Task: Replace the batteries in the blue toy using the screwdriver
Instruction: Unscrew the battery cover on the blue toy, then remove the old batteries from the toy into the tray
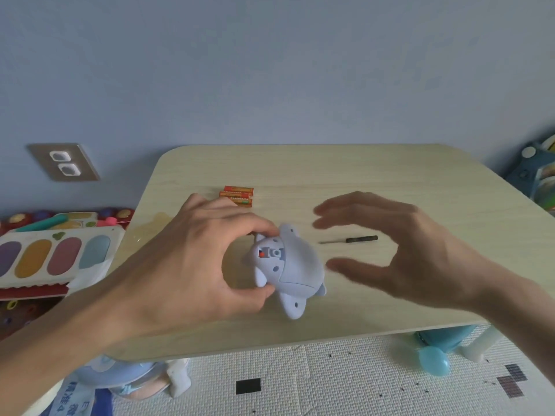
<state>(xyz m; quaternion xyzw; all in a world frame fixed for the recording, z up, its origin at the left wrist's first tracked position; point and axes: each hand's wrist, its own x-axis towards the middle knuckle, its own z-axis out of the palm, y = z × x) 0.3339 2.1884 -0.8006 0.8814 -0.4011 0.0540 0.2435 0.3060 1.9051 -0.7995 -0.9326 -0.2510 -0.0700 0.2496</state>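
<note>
The blue toy [295, 270] lies belly-up near the middle of the light wooden table [390, 181], its underside showing a small switch and a red dot. My left hand [192, 265] grips its left end between thumb and fingers. To the toy's right hovers my right hand [387, 250], blurred, fingers spread, holding nothing. A small black screwdriver [350, 240] rests on the table behind the right hand's fingers. Orange batteries [238, 195] lie stacked side by side further back, just beyond my left hand.
A colourful toy xylophone [54, 259] stands left of the table. A wall socket [64, 162] is on the blue wall. Blue toys [435, 352] sit on the white mat under the table's front right corner. More toys [537, 175] are at the far right.
</note>
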